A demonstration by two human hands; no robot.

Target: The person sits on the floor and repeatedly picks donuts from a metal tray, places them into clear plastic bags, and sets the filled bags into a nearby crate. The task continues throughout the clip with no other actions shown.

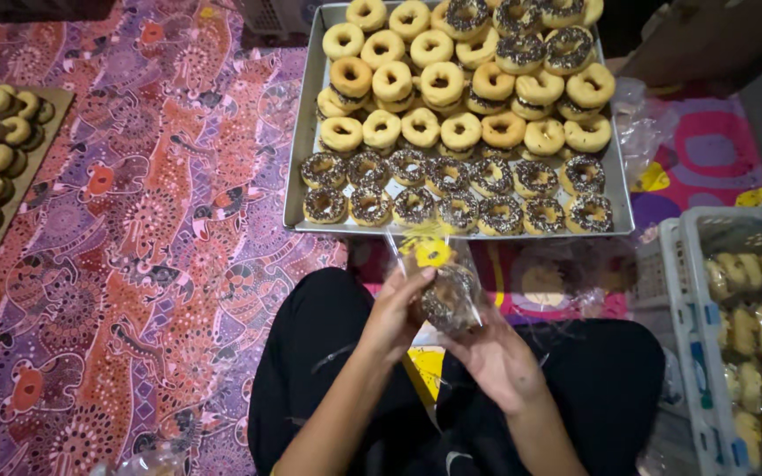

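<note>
Both hands gripped one clear plastic bag (448, 295) with a sprinkled doughnut inside: left hand (396, 316) pinched its side, right hand (497, 353) cupped it from below, over the lap, just off the metal tray's (297, 176) near edge. Bagging looked underway; closing the bag's open top likely called for a twist.

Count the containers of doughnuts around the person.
3: a metal tray ahead, a board at left, a white crate at right. More may lie outside the view. The left hand and right hand hold a bagged doughnut, uncounted.
</note>
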